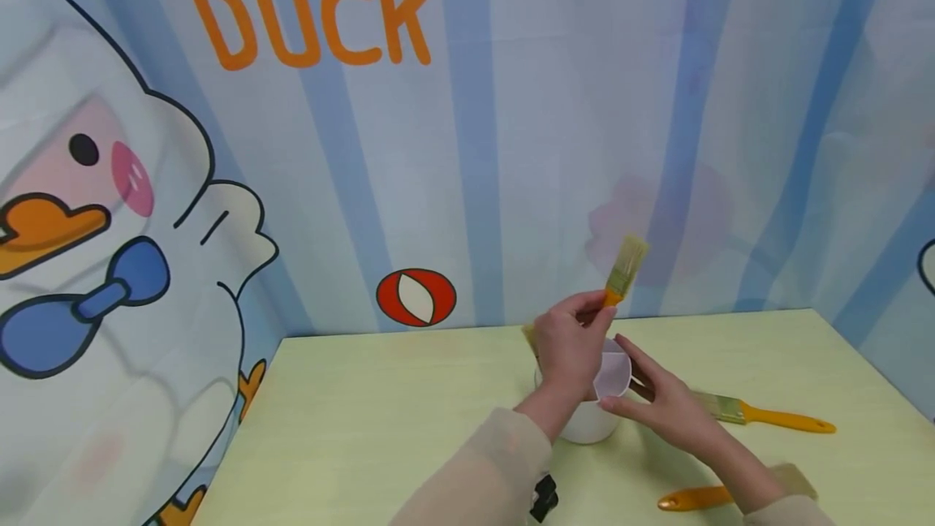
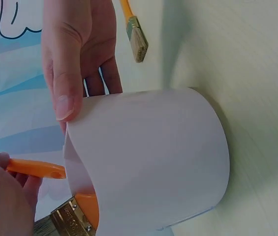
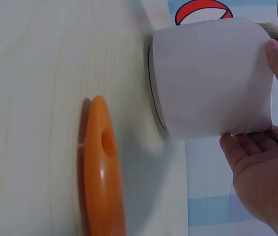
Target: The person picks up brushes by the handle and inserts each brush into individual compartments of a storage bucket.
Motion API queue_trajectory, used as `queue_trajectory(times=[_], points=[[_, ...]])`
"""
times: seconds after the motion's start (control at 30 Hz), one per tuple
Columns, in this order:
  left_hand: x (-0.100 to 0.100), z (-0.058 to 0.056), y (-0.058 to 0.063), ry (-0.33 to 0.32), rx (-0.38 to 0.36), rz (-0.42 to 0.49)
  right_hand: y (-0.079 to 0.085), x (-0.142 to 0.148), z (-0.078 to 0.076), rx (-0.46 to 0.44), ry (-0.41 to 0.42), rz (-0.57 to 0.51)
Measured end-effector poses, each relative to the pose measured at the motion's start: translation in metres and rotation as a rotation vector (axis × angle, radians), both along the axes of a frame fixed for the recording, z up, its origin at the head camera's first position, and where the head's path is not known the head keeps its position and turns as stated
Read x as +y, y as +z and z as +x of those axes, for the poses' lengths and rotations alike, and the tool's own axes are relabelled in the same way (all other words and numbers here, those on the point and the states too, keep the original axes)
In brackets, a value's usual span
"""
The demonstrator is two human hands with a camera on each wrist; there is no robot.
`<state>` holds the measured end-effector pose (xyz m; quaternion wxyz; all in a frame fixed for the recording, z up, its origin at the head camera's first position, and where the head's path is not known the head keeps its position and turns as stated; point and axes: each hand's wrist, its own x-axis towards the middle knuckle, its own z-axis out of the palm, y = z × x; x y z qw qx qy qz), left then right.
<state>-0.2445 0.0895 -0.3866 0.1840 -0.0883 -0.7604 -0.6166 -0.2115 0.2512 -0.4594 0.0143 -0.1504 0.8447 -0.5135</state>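
Note:
My left hand [image 1: 570, 347] pinches the orange handle of a paintbrush [image 1: 626, 266], its bristles pointing up. The handle's lower end [image 2: 50, 169] is right at the mouth of a white cylindrical holder [image 1: 588, 426] with inner dividers. A second paintbrush [image 2: 72, 219] stands in the holder, bristles out at the left side. With thumb and fingers spread along the rim, my right hand [image 1: 668, 408] holds the holder from the right; in the right wrist view that hand [image 3: 264, 172] grips its upper end. The holder's inside is mostly hidden by my left hand.
Two more paintbrushes lie on the pale wooden table [image 1: 380, 428]: one [image 1: 785, 418] right of my right hand, the other [image 1: 694, 498] nearer, partly under my right forearm. A printed duck curtain [image 1: 555, 144] hangs behind the table's back edge.

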Motion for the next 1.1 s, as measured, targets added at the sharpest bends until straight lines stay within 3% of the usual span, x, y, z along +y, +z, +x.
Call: queue_trajectory(times=[0.2, 0.57, 0.83, 1.1], points=[[-0.0022, 0.0009, -0.0028, 0.009, -0.006, -0.054, 0.0002, -0.0007, -0.0002, -0.004, -0.004, 0.007], [-0.0070, 0.0046, -0.0023, 0.023, -0.086, -0.218, -0.0012, -0.0016, -0.0011, -0.005, -0.010, 0.001], [-0.0053, 0.0044, -0.0035, 0.019, -0.139, -0.266, -0.0026, -0.0004, -0.0019, -0.010, 0.004, -0.014], [-0.0052, 0.0039, -0.0044, 0.061, -0.114, -0.429, -0.0017, -0.0015, -0.0021, -0.009, -0.005, -0.002]])
